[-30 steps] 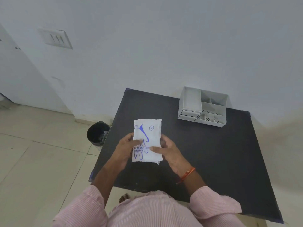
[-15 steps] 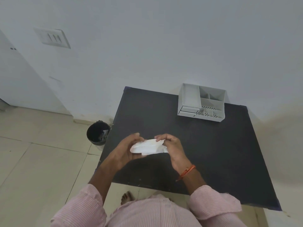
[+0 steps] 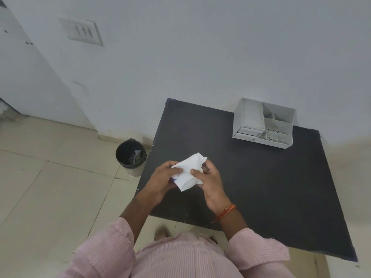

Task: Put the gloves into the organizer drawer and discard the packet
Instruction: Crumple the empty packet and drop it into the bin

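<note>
Both hands, left (image 3: 162, 177) and right (image 3: 208, 177), pinch the white packet (image 3: 187, 170) from opposite sides above the table's (image 3: 261, 187) near-left part, seemingly to tear it open, well apart from the organizer (image 3: 263, 122) and bin (image 3: 130, 155).

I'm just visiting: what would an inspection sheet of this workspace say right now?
Surface: black table, mostly bare.
Job's things: white glove packet held above the table's near left part; grey organizer at the far edge, drawer shut.
Clutter: nothing seen.
Hands: left hand and right hand both grip the packet.
Cables: nothing seen.
Surroundings: black bin on the tiled floor left of the table; switch plate on the wall.
</note>
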